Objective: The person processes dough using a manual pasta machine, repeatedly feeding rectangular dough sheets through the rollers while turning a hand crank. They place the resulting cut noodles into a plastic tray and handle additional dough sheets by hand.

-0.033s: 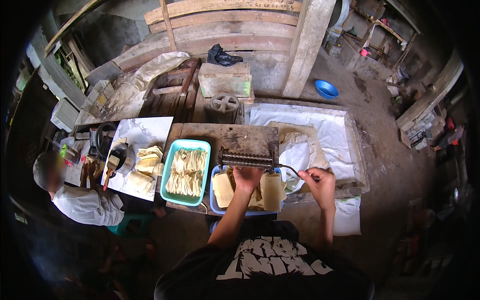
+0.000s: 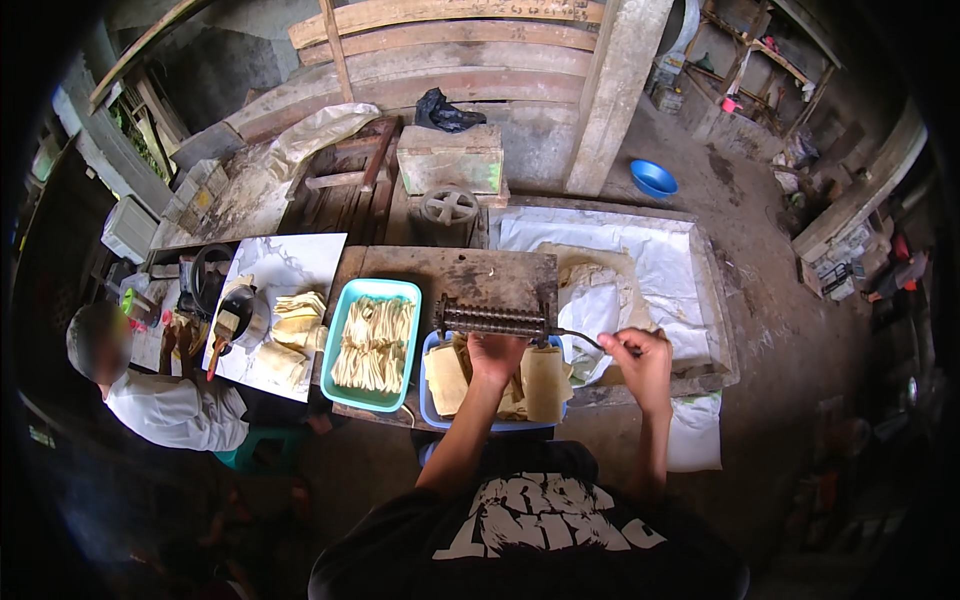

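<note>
Pale dough sheets [image 2: 540,385] in blue tray [image 2: 428,385] under roller cutter [image 2: 492,322] on table [image 2: 450,272]: soft, floppy, tear-prone, lift by edges. Left hand [image 2: 493,355] grip resting on sheets, closure unclear; right hand [image 2: 640,362] clenched on crank handle [image 2: 590,340].

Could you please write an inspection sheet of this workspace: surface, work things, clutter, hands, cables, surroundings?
Surface: worn wooden bench, stained.
Work things: ridged roller cutter with crank handle; pale dough sheets in blue tray; cut strips in teal tray.
Clutter: folded sheets on white board; white cloth in the wooden frame.
Hands: left hand on the dough below the cutter; right hand has its grip on the crank.
Cables: nothing seen.
Surroundings: seated co-worker at left; blue bowl on the dirt floor.
</note>
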